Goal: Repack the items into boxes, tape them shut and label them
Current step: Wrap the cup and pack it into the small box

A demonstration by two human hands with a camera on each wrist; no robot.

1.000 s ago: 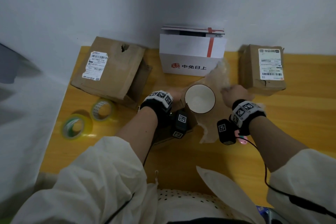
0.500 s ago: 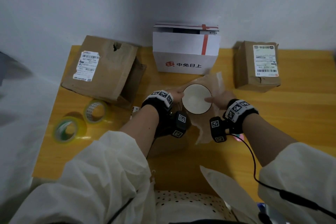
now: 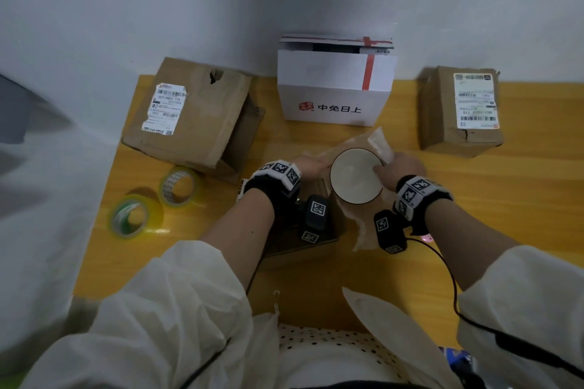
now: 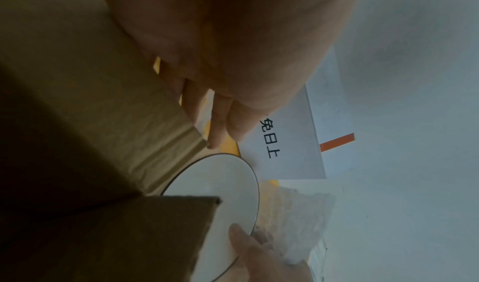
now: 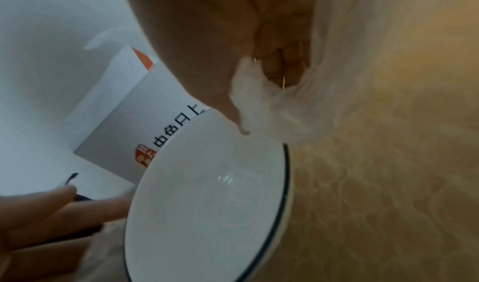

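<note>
1. Our right hand [image 3: 399, 167] pinches the white bowl [image 3: 355, 175] at its rim, thumb inside, with bubble wrap [image 3: 377, 144] bunched in its curled fingers.
2. Our left hand [image 3: 308, 164] rests its straight fingers on the flap of the open brown box [image 3: 319, 189], just beside the bowl.
3. The bowl sits over the wrap on the yellow table [image 3: 474, 199], in front of the white box [image 3: 335, 95].
</note>
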